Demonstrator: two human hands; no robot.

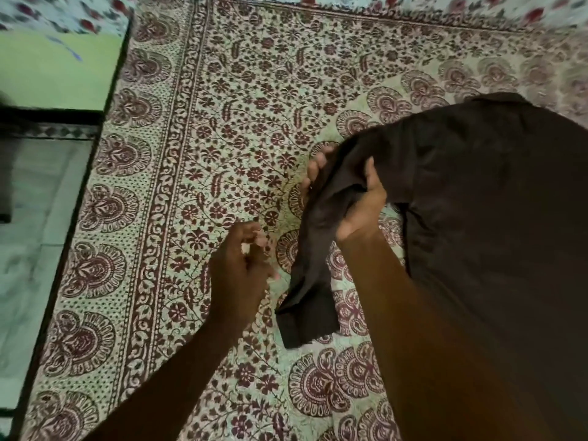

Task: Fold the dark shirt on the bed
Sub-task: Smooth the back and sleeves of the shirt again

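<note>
The dark shirt (496, 198) lies spread over the right side of the bed, its body reaching the right edge of the view. One sleeve (310, 300) hangs down from my right hand (356, 202), which grips the bunched cloth near the shoulder with fingers curled round it. The sleeve's cuff end rests on the bedsheet. My left hand (245, 262) hovers just left of the sleeve with loosely curled fingers, holding nothing and not touching the cloth.
The bed is covered by a cream bedsheet (197, 128) with a maroon floral print and paisley border. Its left edge runs diagonally, with a dark frame (66, 249) and pale floor beyond. A flowered cloth (477, 4) lies along the far side.
</note>
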